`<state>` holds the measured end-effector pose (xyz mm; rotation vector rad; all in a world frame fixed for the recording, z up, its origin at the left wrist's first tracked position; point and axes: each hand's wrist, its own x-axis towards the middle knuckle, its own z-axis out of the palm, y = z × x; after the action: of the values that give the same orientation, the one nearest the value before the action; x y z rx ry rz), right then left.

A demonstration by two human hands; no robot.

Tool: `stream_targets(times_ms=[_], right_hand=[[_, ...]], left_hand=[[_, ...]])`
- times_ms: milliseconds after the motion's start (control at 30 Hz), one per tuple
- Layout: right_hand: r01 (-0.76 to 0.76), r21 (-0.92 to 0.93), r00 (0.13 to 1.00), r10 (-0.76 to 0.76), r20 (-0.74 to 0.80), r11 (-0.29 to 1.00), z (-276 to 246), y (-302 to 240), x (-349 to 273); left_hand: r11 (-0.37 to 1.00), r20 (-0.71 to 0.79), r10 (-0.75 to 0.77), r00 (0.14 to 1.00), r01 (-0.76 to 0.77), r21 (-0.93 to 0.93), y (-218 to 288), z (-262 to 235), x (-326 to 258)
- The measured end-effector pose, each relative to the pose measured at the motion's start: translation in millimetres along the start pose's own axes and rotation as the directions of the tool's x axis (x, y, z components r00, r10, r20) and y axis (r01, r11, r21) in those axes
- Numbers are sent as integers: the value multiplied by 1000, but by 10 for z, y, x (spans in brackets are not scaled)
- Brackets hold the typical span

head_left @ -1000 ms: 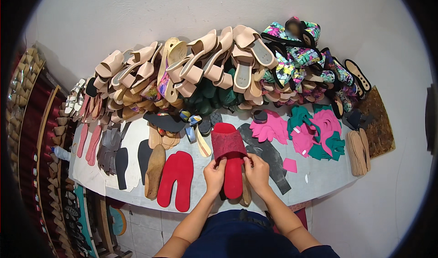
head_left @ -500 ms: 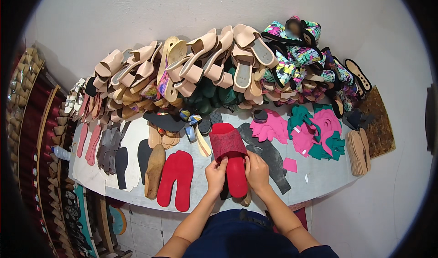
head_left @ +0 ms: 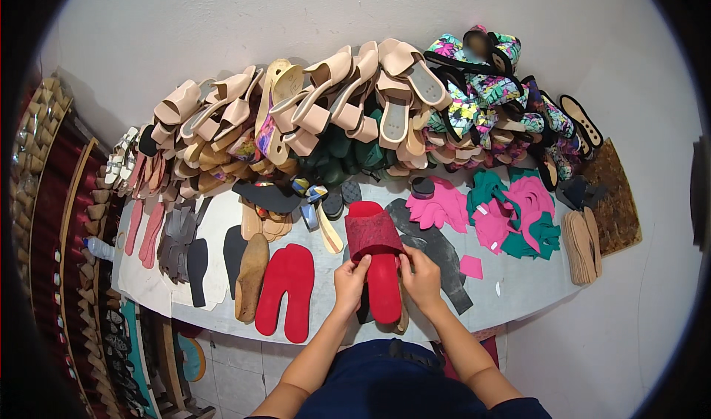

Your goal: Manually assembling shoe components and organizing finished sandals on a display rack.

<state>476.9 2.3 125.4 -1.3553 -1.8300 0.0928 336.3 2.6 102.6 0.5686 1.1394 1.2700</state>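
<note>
Between my two hands is a red slipper with a wide patterned upper, its toe pointing away from me and its bare heel part toward me. My left hand grips its left edge just below the upper, thumb on top. On the opposite edge, my right hand pinches the slipper with its thumb near the upper's border. The undersides of the fingers are hidden. A pair of red insoles lies to the left, beside a wooden shoe last. Partly covered by the slipper, a dark piece lies underneath.
Beige heeled sandals and floral slippers are heaped along the wall. Pink cut pieces and green ones lie right of centre, near stacked tan insoles. Dark soles lie at left. Shelves of lasts stand beyond the table.
The slipper has shifted very slightly and turned a little in my hands. Both hands keep their hold, and the things on the table stay where they were.
</note>
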Motion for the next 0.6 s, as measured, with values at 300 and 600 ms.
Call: stream_targets(times_ms=[300, 600], right_hand=[[-714, 651, 670, 519, 531, 256, 35, 31, -32], [-637, 722, 709, 574, 410, 271, 54, -65, -51]], left_hand=[[999, -27, -7, 1000, 6, -36, -19, -12, -25], [990, 11, 139, 990, -139, 0, 89, 267, -50]])
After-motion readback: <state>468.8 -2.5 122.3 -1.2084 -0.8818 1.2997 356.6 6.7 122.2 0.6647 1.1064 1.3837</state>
